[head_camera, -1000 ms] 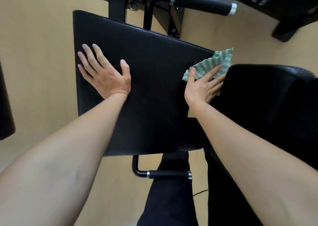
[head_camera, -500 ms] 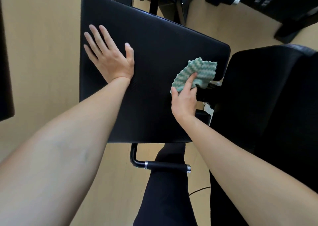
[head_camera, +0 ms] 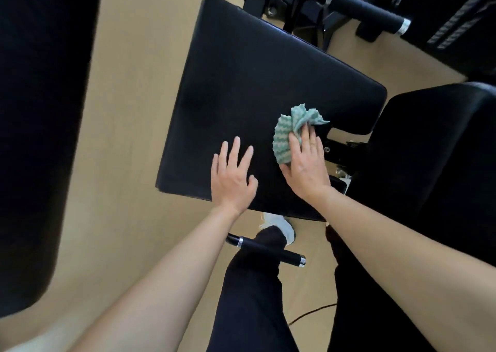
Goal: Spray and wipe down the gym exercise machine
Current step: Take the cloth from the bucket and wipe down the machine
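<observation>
A black padded seat (head_camera: pixel 249 83) of the gym machine fills the middle of the head view. My right hand (head_camera: pixel 306 166) presses a crumpled green-and-white cloth (head_camera: pixel 288 130) flat onto the seat's near right part, fingers straight over it. My left hand (head_camera: pixel 232 176) lies flat on the seat's near edge with fingers spread, just left of the right hand. No spray bottle is in view.
A second black pad (head_camera: pixel 440 163) stands to the right, and a large dark pad (head_camera: pixel 37 123) to the left. Black handles with chrome rings sit at the top (head_camera: pixel 367 9) and below the seat (head_camera: pixel 271 252). My legs in dark trousers (head_camera: pixel 252 298) stand on the tan floor (head_camera: pixel 128 126).
My left hand has slid from the seat's far left to its near edge. My right hand with the cloth has shifted toward the seat's middle, fingers now flat over the cloth.
</observation>
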Tool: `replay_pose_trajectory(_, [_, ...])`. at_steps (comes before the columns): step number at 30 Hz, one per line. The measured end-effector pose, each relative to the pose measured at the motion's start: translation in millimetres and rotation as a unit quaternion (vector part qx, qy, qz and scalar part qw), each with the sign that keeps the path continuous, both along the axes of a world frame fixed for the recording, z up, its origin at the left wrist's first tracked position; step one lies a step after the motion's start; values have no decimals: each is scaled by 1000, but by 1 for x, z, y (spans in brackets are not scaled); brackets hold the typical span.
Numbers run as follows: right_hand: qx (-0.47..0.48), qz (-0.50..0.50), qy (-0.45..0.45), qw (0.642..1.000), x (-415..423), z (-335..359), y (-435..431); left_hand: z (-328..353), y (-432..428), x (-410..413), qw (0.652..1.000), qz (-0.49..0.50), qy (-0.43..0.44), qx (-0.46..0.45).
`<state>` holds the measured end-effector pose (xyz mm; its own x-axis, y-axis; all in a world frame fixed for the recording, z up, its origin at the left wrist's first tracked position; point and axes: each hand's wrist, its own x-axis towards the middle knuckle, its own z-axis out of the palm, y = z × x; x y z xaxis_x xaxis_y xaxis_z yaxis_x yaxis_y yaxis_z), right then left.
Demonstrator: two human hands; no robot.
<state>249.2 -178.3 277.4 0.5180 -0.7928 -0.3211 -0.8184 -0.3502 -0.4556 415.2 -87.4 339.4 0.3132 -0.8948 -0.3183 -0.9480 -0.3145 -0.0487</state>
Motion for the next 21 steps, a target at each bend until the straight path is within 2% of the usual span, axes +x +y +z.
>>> replay_pose_trajectory(3, [-30,57,4,998,19,-3,-31,0,35,-8,999,31,-15,17])
replay_pose_trajectory(6, [-55,71,-6,996,44,1,-36,-7,51,-17,999,50,0,6])
replay_pose_trajectory(8, [-71,94,-20,993,57,4,-19,-10,60,-21,998,55,24,-11])
replay_pose_trajectory(12, [-101,204,-41,973,68,12,46,-7,99,-24,994,67,82,-13])
replay_pose_trajectory(17, [-31,275,8,961,39,37,121,12,158,-21,977,112,181,1])
replay_pose_trajectory(19, [41,249,28,967,23,50,144,29,175,-16,969,136,203,-23])
replay_pose_trajectory(21, [97,160,14,982,13,73,163,50,187,-14,957,156,242,-47])
